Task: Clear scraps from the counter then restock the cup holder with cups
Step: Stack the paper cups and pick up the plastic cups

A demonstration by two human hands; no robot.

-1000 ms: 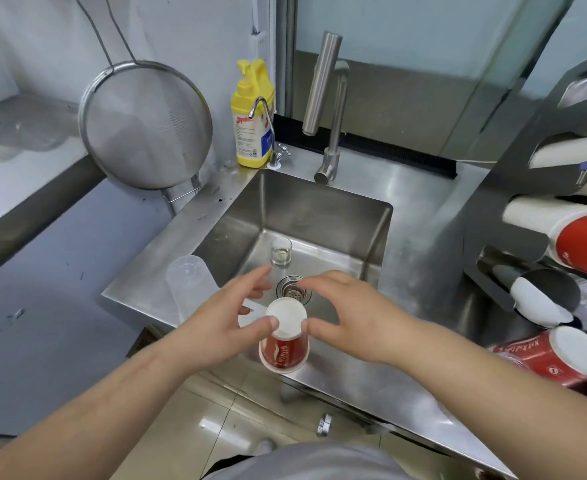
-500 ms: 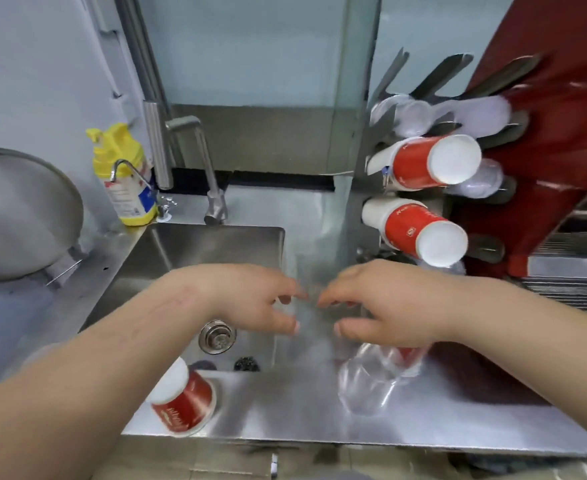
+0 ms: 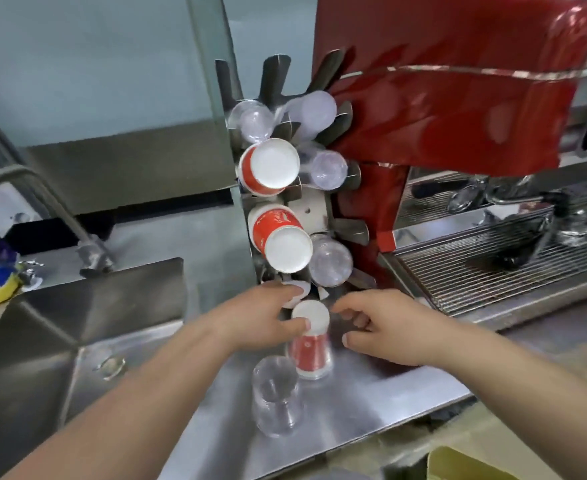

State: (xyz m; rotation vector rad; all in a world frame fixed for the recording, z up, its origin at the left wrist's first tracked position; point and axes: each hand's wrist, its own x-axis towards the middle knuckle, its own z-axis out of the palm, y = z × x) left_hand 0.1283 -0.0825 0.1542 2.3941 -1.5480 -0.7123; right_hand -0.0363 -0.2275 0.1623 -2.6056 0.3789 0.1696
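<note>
Dark metal cup holder point(image 3: 319, 209) above both hands carries red paper cup stacks and clear plastic ones, bottoms outward. Left hand point(image 3: 261, 320) grasps an upside-down red paper cup stack point(image 3: 311, 344) w/ thumb on its white base — right hand point(image 3: 382, 327) just beside, fingers loose, holding nothing. Inverted clear plastic cup point(image 3: 276, 400) stands below left hand.

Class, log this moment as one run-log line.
left hand: grips red cup stack | right hand: open beside it | cup holder: partly stocked

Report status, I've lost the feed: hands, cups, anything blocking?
Left hand pinching upside-down red cup stack on counter. Right hand open beside it. Clear cup stack stands in front, close.
</note>
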